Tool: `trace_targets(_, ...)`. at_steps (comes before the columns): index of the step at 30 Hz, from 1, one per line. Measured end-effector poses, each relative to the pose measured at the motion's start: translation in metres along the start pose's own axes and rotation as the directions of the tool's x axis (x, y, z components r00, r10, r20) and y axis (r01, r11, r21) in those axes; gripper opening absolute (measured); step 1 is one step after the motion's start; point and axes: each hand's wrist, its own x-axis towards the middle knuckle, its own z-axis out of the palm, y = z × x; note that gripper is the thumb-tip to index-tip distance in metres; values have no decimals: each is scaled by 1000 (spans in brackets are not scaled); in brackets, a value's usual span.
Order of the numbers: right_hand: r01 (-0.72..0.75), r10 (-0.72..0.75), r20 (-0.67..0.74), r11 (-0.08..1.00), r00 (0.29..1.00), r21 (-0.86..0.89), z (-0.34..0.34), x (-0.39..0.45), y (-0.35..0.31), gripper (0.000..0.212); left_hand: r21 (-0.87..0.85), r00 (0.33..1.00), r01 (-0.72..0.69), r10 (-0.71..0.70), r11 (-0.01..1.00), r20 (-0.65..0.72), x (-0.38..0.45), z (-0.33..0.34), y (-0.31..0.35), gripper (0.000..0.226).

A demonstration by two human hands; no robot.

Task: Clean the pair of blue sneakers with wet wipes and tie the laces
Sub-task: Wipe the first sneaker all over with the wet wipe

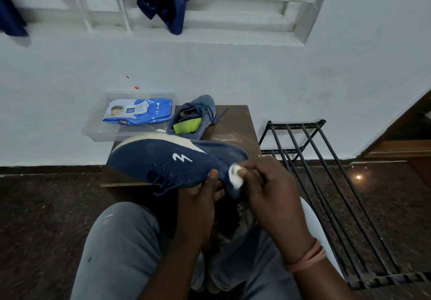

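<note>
A blue sneaker (177, 159) is gripped from below by the left hand (200, 194), just in front of the stool (235, 124). A wipe (235, 176) is pinched against it by the right hand (268, 183). The second sneaker (196, 117) on the stool seems unwiped; laces look untied.

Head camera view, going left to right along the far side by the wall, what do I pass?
Clear tray holding the wet wipes pack → second sneaker on the small table → black metal rack.
</note>
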Motion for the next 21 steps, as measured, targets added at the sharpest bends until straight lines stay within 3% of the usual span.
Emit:
trace_targets(3,-241,274,-12,863,962,444,-7,-3,-7,11,-54,999,9,-11,998,-35,1,-3,-3,33)
trace_targets(6,-319,393,-19,774,919,548,-8,-7,-5,16,-93,996,41,-48,995,-70,4,-5,-1,28)
trace_targets(9,-274,331,-64,862,942,426,-7,-5,-1,27,-95,994,77,-83,992,-67,6,-8,-2,29)
trace_targets(11,-141,159,-52,957,986,252,-4,-1,-1,36,-89,994,87,-92,992,-59,6,-8,-2,43)
trace_targets(13,83,-83,28,997,996,1,2,2,-3,35,-48,994,105,-107,993,-33,4,-7,0,55)
trace_targets(15,215,-191,171,967,967,-138,9,0,-3,31,6,993,119,-118,993,-31,2,-6,2,58)
trace_targets(18,259,-192,351,953,917,-156,12,-4,-4,42,98,992,119,-115,988,-51,2,-10,0,67)
trace_targets(21,258,-215,338,962,916,-88,14,0,-2,31,204,993,84,-65,975,-99,-2,-10,-1,84)
